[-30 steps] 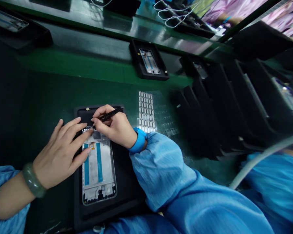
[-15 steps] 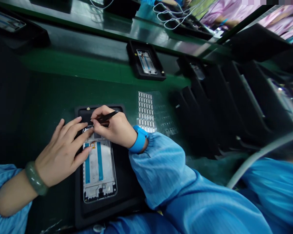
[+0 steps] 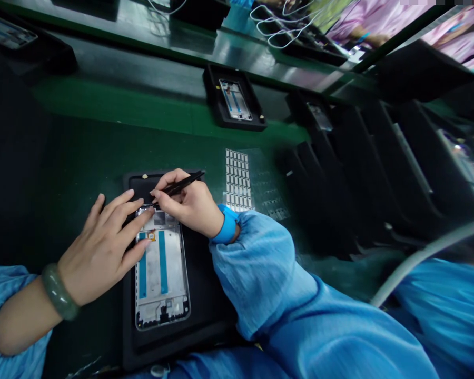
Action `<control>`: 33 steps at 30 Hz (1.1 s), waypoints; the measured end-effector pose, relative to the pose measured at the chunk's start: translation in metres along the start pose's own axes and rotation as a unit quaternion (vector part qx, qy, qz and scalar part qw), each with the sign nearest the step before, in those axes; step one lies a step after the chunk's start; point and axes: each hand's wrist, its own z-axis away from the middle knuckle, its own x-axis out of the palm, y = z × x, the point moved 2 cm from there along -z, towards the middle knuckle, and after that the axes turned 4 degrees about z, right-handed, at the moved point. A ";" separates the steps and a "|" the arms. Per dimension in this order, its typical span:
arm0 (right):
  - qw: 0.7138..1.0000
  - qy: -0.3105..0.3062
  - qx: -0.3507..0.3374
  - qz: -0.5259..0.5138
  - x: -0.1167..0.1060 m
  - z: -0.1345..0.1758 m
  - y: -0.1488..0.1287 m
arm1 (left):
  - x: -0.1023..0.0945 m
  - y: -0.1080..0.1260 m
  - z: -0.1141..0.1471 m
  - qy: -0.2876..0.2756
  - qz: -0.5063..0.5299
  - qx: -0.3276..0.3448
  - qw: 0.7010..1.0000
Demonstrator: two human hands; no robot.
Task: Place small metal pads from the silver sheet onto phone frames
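A phone frame [image 3: 174, 268] with two blue strips and a small orange flex piece lies in a black foam tray [image 3: 211, 316] before me. My left hand [image 3: 98, 242] rests with fingers spread over the frame's upper left part, fingertips on its edge. Between the thumb and fingers of my right hand [image 3: 191, 205] is a pair of black tweezers [image 3: 185, 182], slanted, with the tips down at the frame's top edge. Exactly what the tips touch is too small to make out.
A sheet of small pale stickers [image 3: 238, 179] lies right of the tray. Farther back stands another foam tray [image 3: 256, 125] holding a similar frame. Black trays [image 3: 363, 173] stand stacked at right, near a pale curved tube [image 3: 430, 252]. People in pink work across the bench.
My right hand has shifted slightly, and the tweezers now show more of their length, pointing further up and right. My left hand stays in place on the frame.
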 end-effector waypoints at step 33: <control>0.985 -0.016 -0.097 0.139 0.007 -0.008 -0.010 | 0.002 -0.002 0.000 0.009 -0.020 0.003 1.000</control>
